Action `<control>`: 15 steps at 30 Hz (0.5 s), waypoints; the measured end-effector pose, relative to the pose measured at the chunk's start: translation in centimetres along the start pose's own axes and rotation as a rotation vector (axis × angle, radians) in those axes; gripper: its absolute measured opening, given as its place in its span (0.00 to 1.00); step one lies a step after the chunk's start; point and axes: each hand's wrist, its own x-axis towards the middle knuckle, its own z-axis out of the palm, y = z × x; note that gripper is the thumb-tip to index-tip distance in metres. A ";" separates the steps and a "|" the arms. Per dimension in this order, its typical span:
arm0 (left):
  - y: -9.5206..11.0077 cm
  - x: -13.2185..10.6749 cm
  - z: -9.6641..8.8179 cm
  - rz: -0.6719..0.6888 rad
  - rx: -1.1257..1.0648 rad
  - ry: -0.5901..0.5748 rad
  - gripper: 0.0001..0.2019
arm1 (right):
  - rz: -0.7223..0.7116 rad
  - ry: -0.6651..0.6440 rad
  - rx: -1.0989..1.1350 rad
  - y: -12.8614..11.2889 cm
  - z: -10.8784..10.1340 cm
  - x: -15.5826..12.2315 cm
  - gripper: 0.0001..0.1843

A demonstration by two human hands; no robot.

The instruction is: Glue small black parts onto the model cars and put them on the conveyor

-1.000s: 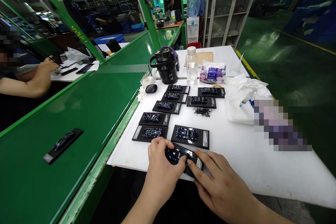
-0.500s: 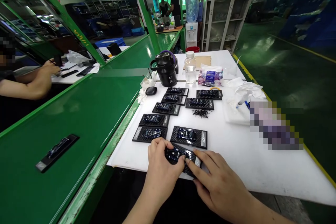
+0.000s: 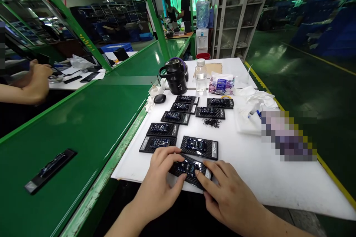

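Note:
At the near edge of the white table, a dark blue model car (image 3: pixel 189 167) sits on a black carbon-patterned base. My left hand (image 3: pixel 159 182) curls about its left end, fingertips on the far side and thumb on the near side. My right hand (image 3: pixel 232 190) grips the right end of the base, with one finger reaching to the car and the thumb low at the near edge. The hands cover both ends of this base. Just beyond lies a similar model car on a base (image 3: pixel 199 147), and another (image 3: pixel 158 143) is left of it.
More model cars on bases (image 3: pixel 175 116) stand in rows behind, near a pile of small black strips (image 3: pixel 211 122). Farther back are a black jug (image 3: pixel 176 77), a clear bottle (image 3: pixel 201 76) and crumpled tissue (image 3: pixel 260 98). One car base (image 3: pixel 50 170) lies on the green belt (image 3: pixel 83 118) at left.
My left thumb and fingers have spread wider and shifted left over the car. The right hand stays nearly in place. The car base on the belt has moved nearer and left.

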 end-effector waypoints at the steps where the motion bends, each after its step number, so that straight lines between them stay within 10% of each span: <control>1: 0.1 0.3 -0.6 0.062 0.048 -0.086 0.16 | 0.000 -0.005 -0.002 0.0 0.0 0.0 0.25; 6: 0.7 2.3 -2.3 0.172 0.222 -0.391 0.31 | 0.011 -0.049 0.008 0.0 -0.2 0.0 0.25; 15: 0.4 3.8 -3.0 0.186 0.241 -0.483 0.33 | -0.001 0.054 0.085 0.3 -0.4 -0.5 0.26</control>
